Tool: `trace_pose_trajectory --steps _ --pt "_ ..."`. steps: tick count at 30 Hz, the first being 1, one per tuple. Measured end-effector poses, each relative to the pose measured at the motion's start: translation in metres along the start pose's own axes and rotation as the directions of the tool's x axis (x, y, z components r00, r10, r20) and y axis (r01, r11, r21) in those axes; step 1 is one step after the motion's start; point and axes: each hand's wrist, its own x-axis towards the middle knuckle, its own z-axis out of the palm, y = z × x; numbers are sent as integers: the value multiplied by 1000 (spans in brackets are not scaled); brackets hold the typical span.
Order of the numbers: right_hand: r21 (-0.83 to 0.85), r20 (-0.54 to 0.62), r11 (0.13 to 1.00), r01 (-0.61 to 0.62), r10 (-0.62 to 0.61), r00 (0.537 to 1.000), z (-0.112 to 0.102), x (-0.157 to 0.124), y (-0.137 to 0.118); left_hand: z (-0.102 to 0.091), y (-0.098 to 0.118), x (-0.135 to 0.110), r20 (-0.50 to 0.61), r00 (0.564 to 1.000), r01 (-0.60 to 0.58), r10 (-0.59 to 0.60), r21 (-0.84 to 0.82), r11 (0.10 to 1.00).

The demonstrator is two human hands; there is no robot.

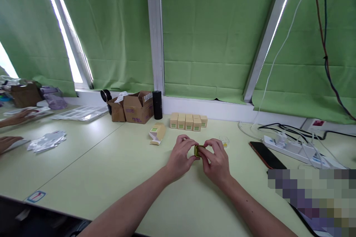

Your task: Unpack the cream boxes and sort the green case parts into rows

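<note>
A small, rounded yellow-green object [197, 151] with a darker edge is held above the table between my two hands; its exact kind is too small to make out. My left hand [179, 157] pinches it from the left with thumb and fingers. From the other side, my right hand [217, 161] grips it, its fingertips covering part of it. Beyond my left hand lies an opened small kraft box [158, 132] with a green label. Just past my right hand is a small clear plastic piece [224, 142] with a yellow spot.
Several small kraft boxes [189, 121] stand grouped at the back. Left of them are a black cylinder [157, 105] and a cardboard carton [137, 108]. A phone [267, 154] and power strip [297, 152] with cables lie right. Another person's hands [10, 142] work far left near white sheets [48, 141].
</note>
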Motion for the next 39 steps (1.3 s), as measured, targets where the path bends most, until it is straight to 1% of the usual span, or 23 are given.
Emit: trace_pose_trajectory --steps 6,14,24,32,39 --pt "-75 -24 997 14 -16 1000 1 -1 0 -1 4 0 -22 999 -48 49 51 998" --pt "-84 -25 996 13 -15 1000 1 -1 -1 -3 6 0 6 997 -82 82 95 992" --pt "-71 15 997 21 -20 1000 2 1 -1 -3 7 1 -15 996 -90 92 121 989" --pt "-81 7 996 27 -26 1000 2 3 -4 -1 5 -1 -33 995 -91 97 160 983" --pt "-87 23 996 38 -36 999 3 4 -5 -1 4 0 -39 996 -74 83 181 981"
